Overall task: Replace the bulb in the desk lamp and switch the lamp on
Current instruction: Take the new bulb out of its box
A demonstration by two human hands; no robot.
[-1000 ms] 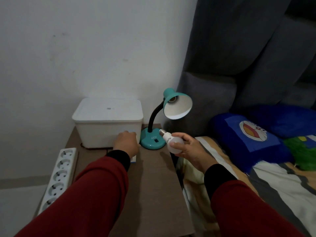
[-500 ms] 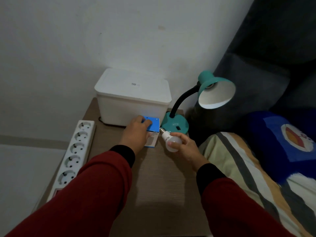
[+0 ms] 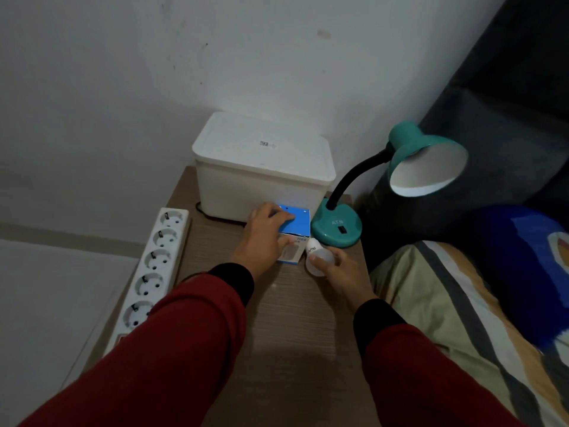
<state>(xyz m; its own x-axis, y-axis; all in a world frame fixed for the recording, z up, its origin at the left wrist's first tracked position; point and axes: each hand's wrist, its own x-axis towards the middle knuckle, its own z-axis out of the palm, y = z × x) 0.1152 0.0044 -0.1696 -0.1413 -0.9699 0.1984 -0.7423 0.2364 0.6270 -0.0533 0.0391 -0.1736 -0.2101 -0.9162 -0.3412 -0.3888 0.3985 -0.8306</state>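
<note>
Resting on a brown wood-grain desk (image 3: pixel 277 334), the task's things sit close together near its back edge. The left hand (image 3: pixel 264 238) has its grip wrapped over a small blue-topped bulb box (image 3: pixel 297 224), fingers across the blue top and thumb down the white front face, where a bulb picture and some small print show. The box stands right in front of a white lidded storage bin (image 3: pixel 261 174) and just left of the lamp's base.

The right hand (image 3: pixel 338 272) has its grip closed around a white bulb (image 3: pixel 317 260): a frosted round globe with a white neck bearing small dark lettering that is too blurred to read. Its neck end points up and left toward the box, which it almost touches; the screw cap itself cannot be made out.

The desk lamp (image 3: pixel 338 226) has a round teal base with a small dark switch on top, a black bendable neck curving up and right, and a teal shade (image 3: pixel 428 161) with a white inside, tilted toward the bed. The inside is dim, unlit; its socket is not visible from here.

A white five-socket power strip (image 3: pixel 154 266) lies along the desk's left edge. A striped blanket (image 3: pixel 462 318) and a blue pillow (image 3: pixel 523 257) lie to the right. Both sleeves are red with black cuffs.
</note>
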